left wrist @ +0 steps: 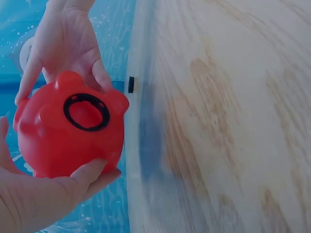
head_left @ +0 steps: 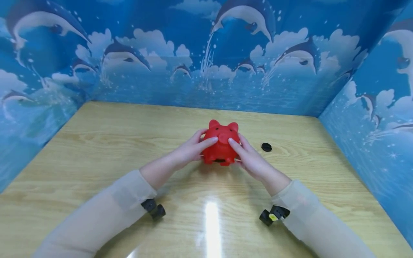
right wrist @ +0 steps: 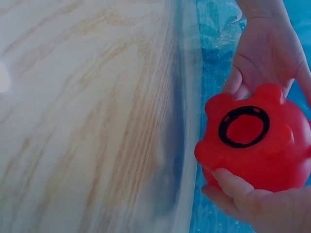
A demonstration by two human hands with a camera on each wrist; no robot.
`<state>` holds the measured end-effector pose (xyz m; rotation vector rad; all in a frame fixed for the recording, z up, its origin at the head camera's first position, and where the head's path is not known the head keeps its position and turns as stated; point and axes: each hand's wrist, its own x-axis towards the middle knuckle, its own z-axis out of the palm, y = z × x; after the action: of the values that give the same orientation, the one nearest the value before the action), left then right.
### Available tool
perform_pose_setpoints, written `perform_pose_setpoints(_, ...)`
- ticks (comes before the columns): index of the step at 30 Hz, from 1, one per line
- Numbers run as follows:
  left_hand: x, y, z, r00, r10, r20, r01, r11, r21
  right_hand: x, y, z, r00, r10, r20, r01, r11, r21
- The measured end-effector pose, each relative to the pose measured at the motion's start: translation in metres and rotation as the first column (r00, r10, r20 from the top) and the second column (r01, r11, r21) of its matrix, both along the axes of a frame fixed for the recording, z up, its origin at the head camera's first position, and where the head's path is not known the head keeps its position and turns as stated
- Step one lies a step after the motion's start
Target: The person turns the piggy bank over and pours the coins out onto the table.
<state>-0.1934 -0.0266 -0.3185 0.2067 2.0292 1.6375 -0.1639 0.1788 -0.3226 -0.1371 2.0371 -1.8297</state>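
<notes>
A red piggy bank (head_left: 220,150) faces me in the head view, held up between both hands. My left hand (head_left: 193,147) grips its left side, thumb lying across the front near the snout. On the opposite side my right hand (head_left: 253,157) grips it the same way, its thumb tip by the snout. Both wrist views look at the underside, where a black ring (left wrist: 87,112) frames an open round hole between the stubby feet. A small black plug (head_left: 266,147) lies on the table, right of the right hand.
The light wood-grain table (head_left: 129,129) reaches back to a blue dolphin-print backdrop (head_left: 155,86), which also rises along the left and right sides. Bright glare (head_left: 212,229) streaks the near tabletop. A small black camera sits on each wrist over pale sleeves (head_left: 103,211).
</notes>
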Motion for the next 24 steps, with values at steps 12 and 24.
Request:
perform_pose_setpoints(12,0.003,0.001,0.005,0.998,0.017,-0.057,-0.019,0.999,-0.040,0.001,-0.003,0.006,0.999,-0.038,-0.002,0.038,0.999,0.021)
perform_pose_setpoints(24,0.006,-0.001,0.013,0.996,-0.016,-0.093,0.012,0.999,-0.045,0.000,-0.002,0.006,0.998,-0.062,-0.033,0.064,0.997,0.049)
